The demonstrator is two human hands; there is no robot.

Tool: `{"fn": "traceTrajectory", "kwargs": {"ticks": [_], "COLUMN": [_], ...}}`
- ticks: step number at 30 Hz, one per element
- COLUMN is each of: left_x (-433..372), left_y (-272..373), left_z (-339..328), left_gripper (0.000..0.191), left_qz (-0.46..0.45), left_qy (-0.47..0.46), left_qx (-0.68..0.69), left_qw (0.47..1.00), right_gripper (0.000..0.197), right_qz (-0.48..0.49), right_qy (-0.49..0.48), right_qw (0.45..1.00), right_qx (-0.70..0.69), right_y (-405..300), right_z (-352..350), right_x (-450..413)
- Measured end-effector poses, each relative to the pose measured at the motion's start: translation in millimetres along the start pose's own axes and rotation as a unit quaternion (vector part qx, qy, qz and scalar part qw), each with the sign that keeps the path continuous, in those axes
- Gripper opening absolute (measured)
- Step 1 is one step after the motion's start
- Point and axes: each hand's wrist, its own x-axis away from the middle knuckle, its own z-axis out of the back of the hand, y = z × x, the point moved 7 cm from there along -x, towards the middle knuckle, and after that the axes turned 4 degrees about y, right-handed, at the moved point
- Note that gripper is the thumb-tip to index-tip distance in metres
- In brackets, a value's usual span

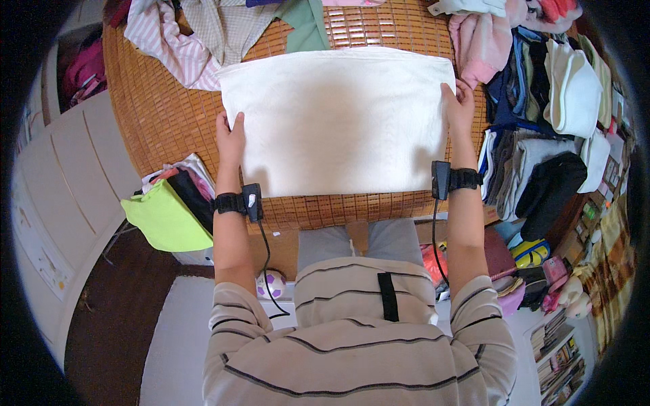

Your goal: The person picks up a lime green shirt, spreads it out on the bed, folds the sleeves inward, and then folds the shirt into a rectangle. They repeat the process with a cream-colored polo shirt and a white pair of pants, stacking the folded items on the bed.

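Observation:
A white cloth [335,127], folded into a wide rectangle, is spread out before me over the bamboo mat [142,122]. My left hand [231,138] holds its left edge, thumb on top and the other fingers beside or beneath the fabric. Higher up on the opposite side, my right hand [459,109] grips the right edge near the far corner. The cloth looks fairly flat, with soft shadows across its middle and near corners. Some fingertips are hidden behind the fabric. Each wrist wears a black strap with a small cabled device.
A pink striped garment [167,45], a checked cloth [223,25] and a green cloth [307,30] lie beyond. Folded clothes [528,157] stand in stacks at right, below a pink fleece garment [480,45]. At left, a lime-green garment [165,218] tops a pile by the mat's edge.

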Motion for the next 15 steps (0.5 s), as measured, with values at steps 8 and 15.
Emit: {"fn": "traceTrajectory", "kwargs": {"ticks": [8,15], "left_x": [23,60], "left_y": [-23,-48], "left_z": [6,13], "left_gripper": [0.035,0.037], "left_qz": [-0.034,-0.021], "left_qy": [-0.043,-0.025], "left_qx": [-0.04,-0.061], "left_qw": [0.998,0.998], "right_gripper": [0.069,0.07], "right_qz": [0.186,0.279], "right_qy": [-0.004,-0.054], "right_qw": [0.936,0.815], "right_qx": [0.298,0.505], "right_y": [-26,-39], "right_z": [-3,-23], "right_x": [65,148]}}
